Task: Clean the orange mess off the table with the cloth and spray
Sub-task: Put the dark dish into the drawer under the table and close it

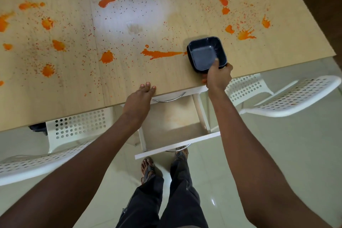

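While the head camera looks down over both arms, a pale wood worktop (129,72) fills the upper half of the view, covered in orange mess (162,54): long streaks, blots and fine speckles spread from the left edge to the far right. The right hand (218,77) holds a black square dish (207,52) at its near corner, fingers (215,63) curled over the rim with the thumb inside; the dish sits at the right end of one long streak, near the front edge. The left hand (138,100) rests flat on the worktop's front edge, its fingers (148,85) straight and holding nothing. Below the edge a white drawer (177,144) stands pulled out and looks empty. White perforated chairs (288,96) sit left and right, and the person's feet show on the tiled floor.

Neither cloth nor spray is in view (both are needed for the job), so cleaning has not begun. Risks as I judge them: sliding the dish would drag the streak wider; its underside may already be smeared; wet orange near the edge could drip into the open drawer; a forearm could brush the blots.
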